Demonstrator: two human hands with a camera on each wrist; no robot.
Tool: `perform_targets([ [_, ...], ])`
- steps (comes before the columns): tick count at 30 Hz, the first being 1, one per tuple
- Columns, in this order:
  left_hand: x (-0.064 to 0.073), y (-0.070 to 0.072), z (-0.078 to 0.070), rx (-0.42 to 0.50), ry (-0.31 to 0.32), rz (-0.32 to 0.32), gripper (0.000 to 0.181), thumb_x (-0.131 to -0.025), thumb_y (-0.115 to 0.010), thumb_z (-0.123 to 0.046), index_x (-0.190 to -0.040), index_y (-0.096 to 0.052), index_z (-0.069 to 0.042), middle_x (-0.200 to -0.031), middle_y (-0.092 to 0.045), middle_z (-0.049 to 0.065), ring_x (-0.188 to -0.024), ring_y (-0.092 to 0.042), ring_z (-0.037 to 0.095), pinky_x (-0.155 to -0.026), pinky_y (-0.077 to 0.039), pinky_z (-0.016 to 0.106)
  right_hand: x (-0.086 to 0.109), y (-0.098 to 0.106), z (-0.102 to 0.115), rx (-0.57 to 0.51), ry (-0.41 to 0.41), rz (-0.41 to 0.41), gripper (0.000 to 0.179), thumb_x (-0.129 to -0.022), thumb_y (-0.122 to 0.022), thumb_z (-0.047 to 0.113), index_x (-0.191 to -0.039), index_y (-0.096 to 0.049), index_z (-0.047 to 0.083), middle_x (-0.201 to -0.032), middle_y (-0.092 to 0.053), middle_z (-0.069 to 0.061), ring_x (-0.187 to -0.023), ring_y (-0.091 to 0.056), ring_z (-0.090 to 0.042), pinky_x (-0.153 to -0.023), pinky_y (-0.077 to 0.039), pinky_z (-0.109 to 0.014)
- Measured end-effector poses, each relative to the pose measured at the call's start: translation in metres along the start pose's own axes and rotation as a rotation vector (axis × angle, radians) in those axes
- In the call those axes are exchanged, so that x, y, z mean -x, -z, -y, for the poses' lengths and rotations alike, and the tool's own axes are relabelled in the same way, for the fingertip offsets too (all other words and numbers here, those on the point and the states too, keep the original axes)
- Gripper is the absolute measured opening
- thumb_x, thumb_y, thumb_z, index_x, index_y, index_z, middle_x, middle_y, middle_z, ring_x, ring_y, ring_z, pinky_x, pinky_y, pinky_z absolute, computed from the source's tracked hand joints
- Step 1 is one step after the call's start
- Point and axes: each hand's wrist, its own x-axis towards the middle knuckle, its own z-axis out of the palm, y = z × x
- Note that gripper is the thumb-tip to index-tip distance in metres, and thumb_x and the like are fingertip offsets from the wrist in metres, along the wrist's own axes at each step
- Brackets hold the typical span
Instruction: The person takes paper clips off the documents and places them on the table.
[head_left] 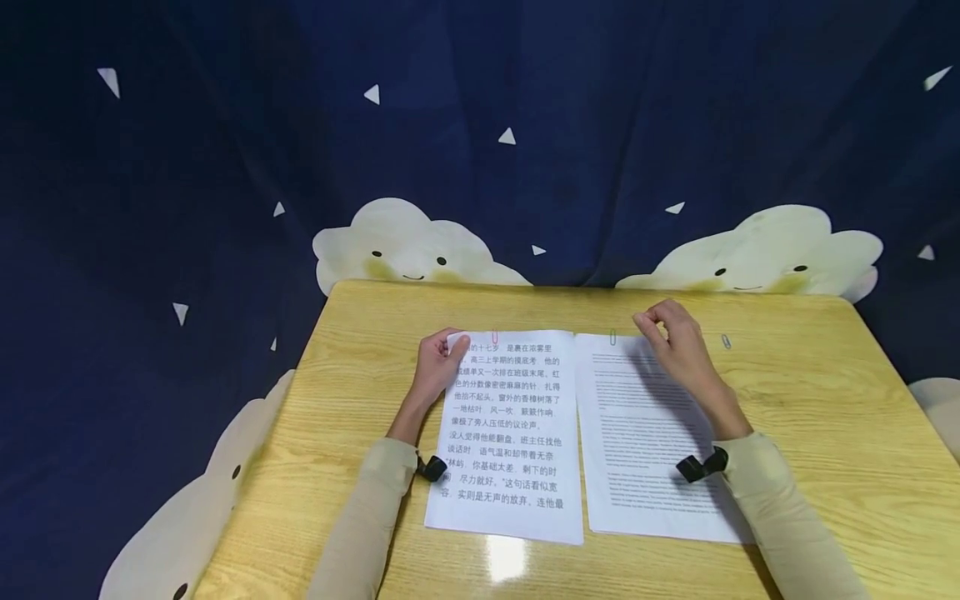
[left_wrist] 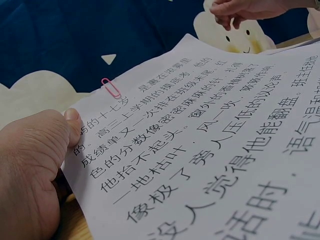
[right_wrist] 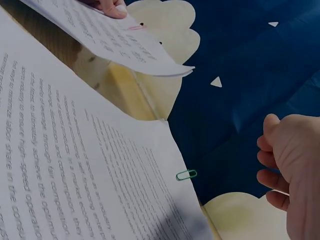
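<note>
So the left hand point(head_left: 437, 367) has the Chinese printout point(head_left: 512, 437) by its 11 o'clock corner, thumb on top, fingers curled round behind the edge. A pink paper clip point(head_left: 495, 337) sits on that page's far edge, about 12 o'clock.

English printout point(head_left: 637, 442) lies at 3 o'clock from it. Their facing edges nearly meet at the far end, with a thin wedge of wood opening up toward 6 o'clock. Green paper clip point(head_left: 612, 337) on its far edge, around 11 o'clock.

Right hand point(head_left: 678, 346) is up in the air above that page's 12 o'clock edge. Fingers loosely bent, pretty narrow, and I can't see anything in them. Blue paper clip point(head_left: 726, 342) is lying on the bench point(head_left: 847, 417) just off at 3 o'clock from that hand.

For elbow room: wood runs out to the bench edges at 9 and 3 o'clock, plus a narrower strip at 12 before the navy curtain point(head_left: 570, 100). Both sleeves come in from the 6 o'clock side.
</note>
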Motion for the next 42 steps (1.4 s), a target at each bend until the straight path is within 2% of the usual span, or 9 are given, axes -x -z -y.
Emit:
perform_targets([
  [1,0.001,0.0,-0.003,0.0,0.0,0.002,0.017,-0.102,-0.063,0.0,-0.106,-0.072,0.014,-0.09,-0.072,0.032,-0.065,-0.068,0.026,-0.058,-0.052,0.022,-0.001,-0.001,0.001,-0.007,0.017,-0.007,0.013,-0.1,-0.069,0.004,-0.089,-0.066,-0.003,-0.088,-0.062,-0.015,-0.086,-0.054,-0.023,-0.077,-0.038,-0.032],
  [4,-0.002,0.0,0.007,0.005,0.008,0.003,0.019,-0.103,-0.063,-0.002,-0.107,-0.072,0.014,-0.091,-0.073,0.031,-0.066,-0.069,0.027,-0.057,-0.053,0.024,-0.001,-0.005,0.005,-0.023,0.055,-0.024,0.006,-0.09,-0.077,-0.002,-0.089,-0.072,-0.001,-0.086,-0.068,-0.012,-0.082,-0.058,-0.02,-0.074,-0.041,-0.029],
  [8,-0.008,0.0,0.026,0.017,0.026,-0.001,0.021,-0.105,-0.063,-0.006,-0.111,-0.073,0.012,-0.094,-0.074,0.031,-0.067,-0.07,0.029,-0.057,-0.053,0.024,0.0,-0.015,0.013,-0.058,0.061,-0.017,0.014,-0.08,-0.087,-0.002,-0.083,-0.076,0.007,-0.078,-0.071,-0.003,-0.071,-0.056,-0.011,-0.062,-0.04,-0.021],
  [10,-0.009,-0.001,0.029,0.021,0.024,-0.013,0.021,-0.104,-0.064,-0.007,-0.11,-0.074,0.01,-0.094,-0.074,0.03,-0.066,-0.07,0.026,-0.057,-0.053,0.023,0.001,-0.023,0.018,-0.074,0.071,-0.008,0.015,-0.079,-0.088,-0.001,-0.081,-0.076,0.009,-0.075,-0.07,-0.001,-0.067,-0.052,-0.01,-0.061,-0.037,-0.02],
  [18,-0.007,-0.002,0.03,0.028,0.026,-0.031,0.018,-0.103,-0.066,-0.009,-0.108,-0.075,0.006,-0.089,-0.075,0.021,-0.064,-0.068,0.013,-0.057,-0.053,0.022,-0.007,-0.052,0.035,-0.084,0.123,-0.005,0.008,-0.084,-0.082,-0.002,-0.085,-0.078,0.004,-0.08,-0.073,-0.007,-0.064,-0.052,-0.014,-0.069,-0.035,-0.028],
  [24,-0.008,-0.001,0.03,0.053,0.024,-0.022,0.018,-0.103,-0.065,-0.007,-0.106,-0.075,0.007,-0.088,-0.074,0.025,-0.062,-0.066,0.012,-0.058,-0.052,0.021,-0.012,-0.061,0.046,-0.077,0.117,0.022,0.004,-0.091,-0.076,-0.003,-0.09,-0.077,0.001,-0.082,-0.072,-0.008,-0.065,-0.051,-0.017,-0.073,-0.036,-0.034],
  [32,-0.009,0.0,0.03,0.072,0.027,0.008,0.02,-0.104,-0.063,-0.006,-0.11,-0.073,0.011,-0.092,-0.074,0.03,-0.064,-0.068,0.017,-0.057,-0.053,0.022,-0.015,-0.072,0.061,-0.037,0.138,0.06,0.005,-0.096,-0.073,0.002,-0.098,-0.076,0.004,-0.091,-0.073,-0.009,-0.09,-0.063,-0.028,-0.079,-0.037,-0.043],
  [40,-0.002,0.003,0.003,0.064,-0.003,0.037,0.017,-0.103,-0.062,0.002,-0.107,-0.071,0.016,-0.091,-0.072,0.033,-0.065,-0.07,0.027,-0.06,-0.055,0.026,-0.02,-0.078,0.077,0.007,0.2,0.051,0.007,-0.093,-0.079,0.011,-0.098,-0.079,0.006,-0.098,-0.073,-0.009,-0.099,-0.061,-0.032,-0.085,-0.038,-0.052],
  [42,-0.004,0.002,0.009,0.059,-0.006,0.03,0.018,-0.103,-0.062,0.0,-0.107,-0.071,0.015,-0.092,-0.072,0.033,-0.066,-0.07,0.029,-0.059,-0.055,0.026,-0.021,-0.079,0.08,0.007,0.2,0.068,0.009,-0.095,-0.077,0.013,-0.101,-0.079,0.006,-0.101,-0.073,-0.01,-0.102,-0.062,-0.033,-0.089,-0.039,-0.053],
])
